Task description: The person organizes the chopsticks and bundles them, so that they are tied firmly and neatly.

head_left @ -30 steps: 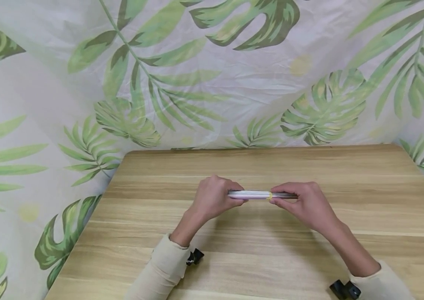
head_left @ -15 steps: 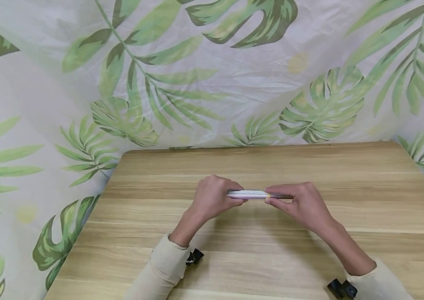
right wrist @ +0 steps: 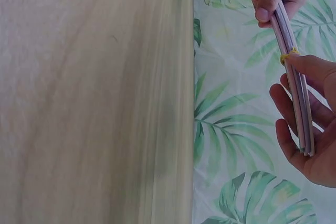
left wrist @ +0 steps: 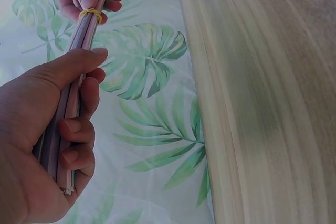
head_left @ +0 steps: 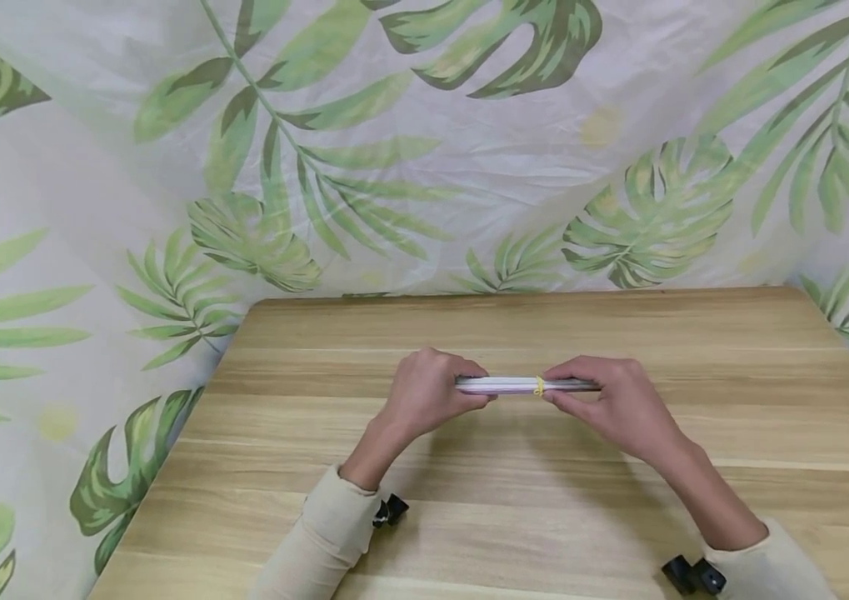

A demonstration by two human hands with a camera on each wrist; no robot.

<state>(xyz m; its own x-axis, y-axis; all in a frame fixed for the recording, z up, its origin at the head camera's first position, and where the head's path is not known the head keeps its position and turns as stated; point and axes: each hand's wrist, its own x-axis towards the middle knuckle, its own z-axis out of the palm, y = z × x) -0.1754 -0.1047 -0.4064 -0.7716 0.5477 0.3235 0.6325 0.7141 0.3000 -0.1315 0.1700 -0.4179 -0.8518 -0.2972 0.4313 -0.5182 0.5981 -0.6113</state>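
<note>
A slim bundle of thin sticks (head_left: 501,386), pale with pink and purple tints in the wrist views, is held level above the table between both hands. My left hand (head_left: 427,392) grips its left end, with fingers curled round it in the left wrist view. A yellow rubber band (head_left: 540,386) wraps the bundle right of its middle. Right beside that band, my right hand (head_left: 619,404) pinches the bundle between thumb and fingers. In the right wrist view the thumb tip lies at the band (right wrist: 286,57), and the sticks' ends reach down toward the palm.
A wood-grain table (head_left: 469,533) spreads under both hands. Behind it and at the sides hangs a pale cloth (head_left: 514,167) printed with green leaves. Small black cameras sit at the left cuff (head_left: 392,511) and right cuff (head_left: 694,576).
My right hand has shifted slightly to the right, and its fingertips now lie just right of the yellow band, which shows more fully. The left hand keeps its grip in place.
</note>
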